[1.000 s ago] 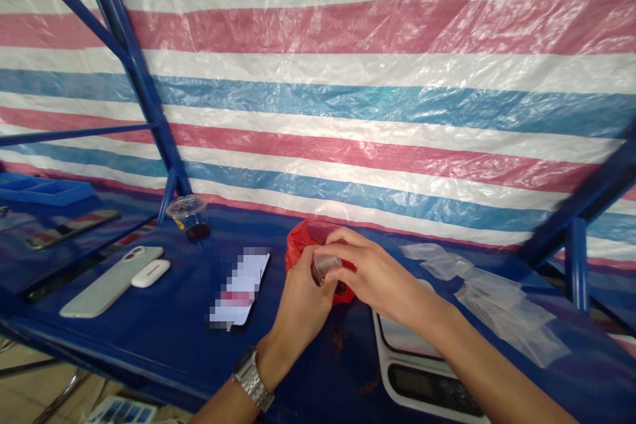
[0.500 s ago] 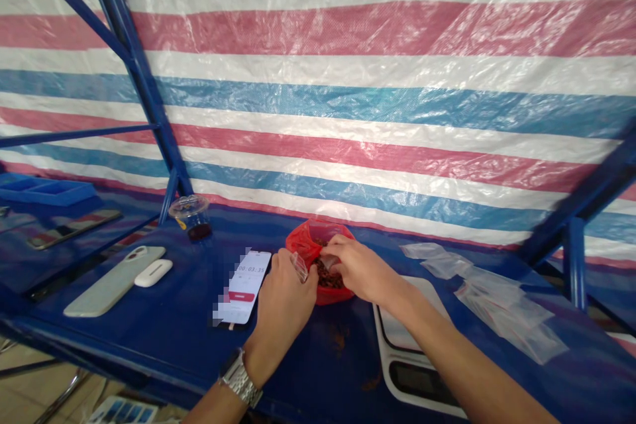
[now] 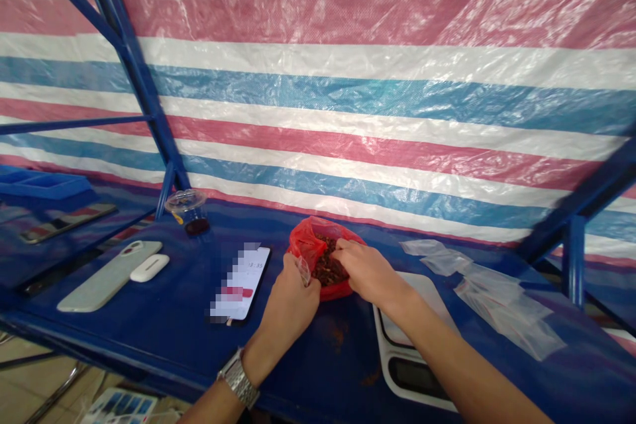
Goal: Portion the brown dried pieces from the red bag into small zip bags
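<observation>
An open red plastic bag (image 3: 307, 243) stands on the blue table, holding small dark brown dried pieces (image 3: 328, 268). At its left front side, my left hand (image 3: 291, 295) is closed on a small clear plastic bag (image 3: 303, 269), which shows above the thumb and fingers. My right hand (image 3: 365, 268) reaches over the right rim of the red bag. Its fingers are pinched together at the brown pieces, and what they hold is hidden. Under my right forearm lies a white kitchen scale (image 3: 390, 371), partly covered.
Several clear zip bags (image 3: 504, 298) lie to the right. On the left are a lit phone (image 3: 243, 285), a pale phone (image 3: 106, 278), a white earbud case (image 3: 150, 267) and a clear cup (image 3: 189, 211) with dark contents. Blue frame bars (image 3: 144, 93) and a striped tarp (image 3: 372, 106) stand behind.
My right hand has shifted slightly right and up among the brown pieces, and more of them show. The red bag's opening looks wider. My left hand keeps the clear bag.
</observation>
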`<state>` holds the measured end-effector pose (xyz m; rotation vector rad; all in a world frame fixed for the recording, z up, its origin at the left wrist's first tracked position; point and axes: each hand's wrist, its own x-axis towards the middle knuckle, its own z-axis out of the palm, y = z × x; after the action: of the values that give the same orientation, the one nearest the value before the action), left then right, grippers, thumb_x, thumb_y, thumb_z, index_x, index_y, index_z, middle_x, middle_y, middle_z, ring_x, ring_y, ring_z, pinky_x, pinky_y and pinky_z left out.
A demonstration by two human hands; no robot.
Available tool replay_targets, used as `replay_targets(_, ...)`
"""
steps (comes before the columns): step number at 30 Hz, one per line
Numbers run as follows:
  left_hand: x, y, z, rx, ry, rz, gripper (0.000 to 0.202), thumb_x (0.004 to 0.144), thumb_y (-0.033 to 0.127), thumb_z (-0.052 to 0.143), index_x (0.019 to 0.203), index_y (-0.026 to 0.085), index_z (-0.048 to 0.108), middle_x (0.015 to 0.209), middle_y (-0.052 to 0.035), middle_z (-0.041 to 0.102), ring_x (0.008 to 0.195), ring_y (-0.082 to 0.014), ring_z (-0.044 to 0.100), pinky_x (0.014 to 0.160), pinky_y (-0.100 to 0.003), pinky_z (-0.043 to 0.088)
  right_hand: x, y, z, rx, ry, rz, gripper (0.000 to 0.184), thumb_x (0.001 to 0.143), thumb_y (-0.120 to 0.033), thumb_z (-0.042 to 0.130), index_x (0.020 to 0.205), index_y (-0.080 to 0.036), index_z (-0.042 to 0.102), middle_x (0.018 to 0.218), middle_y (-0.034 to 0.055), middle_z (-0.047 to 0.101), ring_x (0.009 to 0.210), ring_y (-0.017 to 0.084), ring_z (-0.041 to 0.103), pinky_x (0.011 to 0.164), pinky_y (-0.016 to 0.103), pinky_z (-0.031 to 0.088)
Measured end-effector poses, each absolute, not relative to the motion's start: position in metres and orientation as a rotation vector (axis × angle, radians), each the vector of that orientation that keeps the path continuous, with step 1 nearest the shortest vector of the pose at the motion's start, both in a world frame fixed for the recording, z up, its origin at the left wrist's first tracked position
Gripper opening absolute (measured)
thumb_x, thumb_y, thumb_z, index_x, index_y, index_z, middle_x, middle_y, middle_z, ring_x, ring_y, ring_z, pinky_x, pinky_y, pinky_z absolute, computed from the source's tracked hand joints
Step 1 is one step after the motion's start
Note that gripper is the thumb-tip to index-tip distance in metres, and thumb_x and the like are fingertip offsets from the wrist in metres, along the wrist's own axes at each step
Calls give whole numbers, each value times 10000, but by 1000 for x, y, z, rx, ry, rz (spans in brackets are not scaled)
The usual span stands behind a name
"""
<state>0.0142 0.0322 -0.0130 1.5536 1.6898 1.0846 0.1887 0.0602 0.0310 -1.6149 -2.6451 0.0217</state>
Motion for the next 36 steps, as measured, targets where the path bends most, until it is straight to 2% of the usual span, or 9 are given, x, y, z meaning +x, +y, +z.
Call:
replay_targets(3,16,36,-15,1489,1681,1031,254,758,122,605,888,250,428,740,-11,668,696,-240,678,631,-302,419,186,62,31,-1597,-2669,33,411,804,43,514,1112,-122,730,1220,170,671,1170,277,638,1005,354,484)
replay_targets(7,16,40,-19,1404,1603,1122,232,768,110,579,909,235,443,773,0,656,724,-211,668,663,-305,448,186,66,28,-1561,-2641,149,456,789,44,528,1162,-135,720,1233,151,684,1182,251,640,983,314,488)
replay_targets(13,17,42,-24,1357,1609,1178,237,760,79,561,910,226,451,759,23,624,700,-187,643,678,-307,449,184,73,17,-1548,-2553,102,388,808,7,559,1128,-118,739,1155,164,724,1176,281,636,1038,364,456)
replay_targets(18,18,43,-22,1348,1605,1191,204,746,82,551,890,211,487,743,19,623,702,-189,634,667,-306,450,178,76,11,-1494,-2464,210,387,794,4,572,1097,-157,750,1149,141,742,1141,257,659,973,319,480)
replay_targets(23,16,48,-21,1276,1502,1325,98,737,148,557,813,199,523,714,13,610,699,-183,613,630,-281,444,175,81,1,-1287,-2316,549,394,719,48,552,933,-188,782,1015,81,785,987,227,719,846,279,506)
replay_targets(27,10,52,-20,1329,1479,1403,100,730,197,601,788,206,519,671,34,564,636,-155,560,595,-258,404,178,86,-5,-1225,-2084,929,392,755,31,539,991,-171,777,941,65,791,879,209,737,754,269,530)
replay_targets(32,4,48,-8,1669,1733,1432,97,829,281,604,835,213,535,770,8,583,702,-167,541,673,-286,405,189,90,-3,-1196,-1914,1045,293,783,-78,633,1038,-166,747,1014,82,777,933,222,726,850,329,556)
replay_targets(36,6,41,3,1771,1808,1234,117,889,308,577,807,234,538,735,10,621,682,-179,570,641,-275,359,201,91,10,-1063,-1849,1150,237,818,-140,630,1035,-180,717,1049,74,765,972,207,722,929,363,548)
